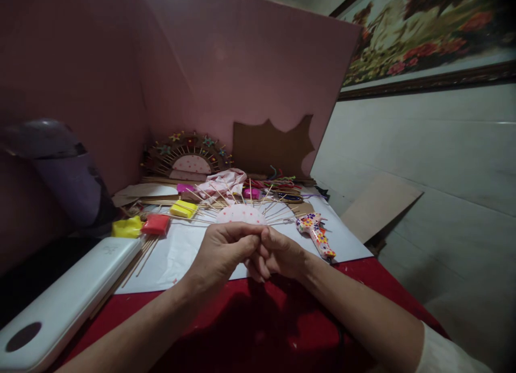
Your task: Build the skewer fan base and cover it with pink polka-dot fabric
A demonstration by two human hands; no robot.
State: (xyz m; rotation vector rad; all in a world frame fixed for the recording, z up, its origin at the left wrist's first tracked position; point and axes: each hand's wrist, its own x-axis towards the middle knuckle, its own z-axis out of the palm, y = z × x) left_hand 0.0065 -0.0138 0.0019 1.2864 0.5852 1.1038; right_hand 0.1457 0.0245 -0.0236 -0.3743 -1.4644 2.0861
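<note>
My left hand (228, 249) and my right hand (280, 250) meet above the near edge of the white sheet (181, 260). Thumbs and fingertips are pressed together; anything between them is too small or hidden to make out. Just beyond them lies a half-round piece covered in pink dotted fabric (242, 214), with thin wooden sticks (278, 203) fanning out from it. My hands cover its near edge. To the right of my right hand rests a glue gun (316, 234) with a colourful flower pattern.
A long white device (72, 303) lies at left, near yellow (127, 227) and red packets (155, 225). Another yellow packet (183, 209) and crumpled pink cloth (223, 184) lie farther back. Behind stand a decorated half-round fan (191, 160) and cut brown cardboard (270, 147).
</note>
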